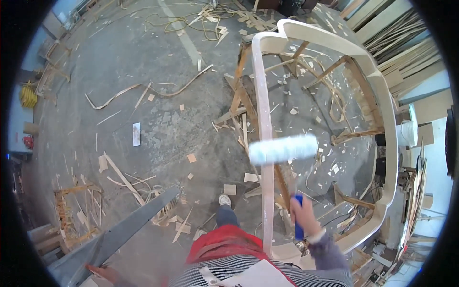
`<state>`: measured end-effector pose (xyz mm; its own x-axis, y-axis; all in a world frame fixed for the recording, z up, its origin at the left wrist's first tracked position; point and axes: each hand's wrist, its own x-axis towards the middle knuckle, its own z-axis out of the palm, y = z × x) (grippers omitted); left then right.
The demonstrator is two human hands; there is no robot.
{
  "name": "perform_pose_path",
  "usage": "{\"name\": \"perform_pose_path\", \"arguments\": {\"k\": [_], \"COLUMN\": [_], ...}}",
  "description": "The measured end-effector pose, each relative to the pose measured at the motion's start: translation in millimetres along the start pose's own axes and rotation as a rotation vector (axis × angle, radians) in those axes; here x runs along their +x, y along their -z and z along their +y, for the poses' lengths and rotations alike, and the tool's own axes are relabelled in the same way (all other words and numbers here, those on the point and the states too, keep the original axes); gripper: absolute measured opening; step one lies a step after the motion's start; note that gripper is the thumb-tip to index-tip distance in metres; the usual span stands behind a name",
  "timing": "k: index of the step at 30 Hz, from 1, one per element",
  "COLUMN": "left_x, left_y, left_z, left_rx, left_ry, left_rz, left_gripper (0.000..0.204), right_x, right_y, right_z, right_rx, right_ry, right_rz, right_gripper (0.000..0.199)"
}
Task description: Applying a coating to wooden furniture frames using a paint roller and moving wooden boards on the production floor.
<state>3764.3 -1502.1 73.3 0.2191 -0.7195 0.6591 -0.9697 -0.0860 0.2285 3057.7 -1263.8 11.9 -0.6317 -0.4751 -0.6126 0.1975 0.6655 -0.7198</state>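
Observation:
My right hand (306,216) grips the blue handle of a paint roller (283,149). Its white fuzzy sleeve lies crosswise over the pale edge strip of a curved wooden frame (386,119), at the frame's left rail. My left hand (103,272) is low at the bottom left, fingers on the end of a long grey metal bar (129,227) that slants up toward the middle. The bar hides part of that hand. My shoe (224,200) stands on the concrete floor between the bar and the frame.
Wood strips, chips and thin offcuts litter the concrete floor (143,57). A small wooden crate frame (71,210) sits at the left. Stacked boards (401,43) lean at the upper right. A white bucket (407,133) stands beyond the frame's right side.

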Motion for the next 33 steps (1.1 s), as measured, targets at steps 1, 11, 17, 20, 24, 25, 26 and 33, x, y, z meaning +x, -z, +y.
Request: {"name": "perform_pose_path", "arguments": {"k": [1,11,17,20,24,25,26,33], "left_x": [1.1,7.8,8.4,11.5,43.8,-7.4,5.9,12.2], "left_y": [-7.6,-9.4,-16.1,-37.3,-53.9,-47.2,-29.8,4.8], "left_z": [12.0,43.6,-17.5,6.5,-89.3,9.9,39.9,98.1], "left_rx": [-0.141,-0.317,-0.615,-0.701,-0.706,-0.762,-0.929,-0.840], "left_ry": [0.123,0.322,0.208,0.238,0.035,0.050,0.248,0.216], "left_rz": [-0.013,-0.105,-0.201,-0.305,-0.259,-0.331,-0.218,0.158], "left_gripper": [0.063,0.055,0.058,0.064,0.075,0.075,0.076,0.075], "right_x": [-6.5,278.4,257.3,127.0,-135.9,-185.9,-233.7,-374.7], "right_y": [2.1,-14.1,-18.6,-5.9,-21.3,-3.2,-8.0,-21.8], "right_z": [-1.5,-138.9,-117.6,3.6,84.3,132.2,151.9,199.0], "right_rx": [-0.001,-0.077,-0.086,-0.162,0.012,-0.093,-0.049,0.216], "right_ry": [-0.006,0.585,0.404,0.407,0.045,-0.024,-0.114,-0.314], "right_rz": [0.029,0.247,0.134,0.137,-0.053,-0.026,-0.021,-0.012], "right_gripper": [0.015,0.039,0.040,0.037,0.024,0.022,0.022,0.026]}}
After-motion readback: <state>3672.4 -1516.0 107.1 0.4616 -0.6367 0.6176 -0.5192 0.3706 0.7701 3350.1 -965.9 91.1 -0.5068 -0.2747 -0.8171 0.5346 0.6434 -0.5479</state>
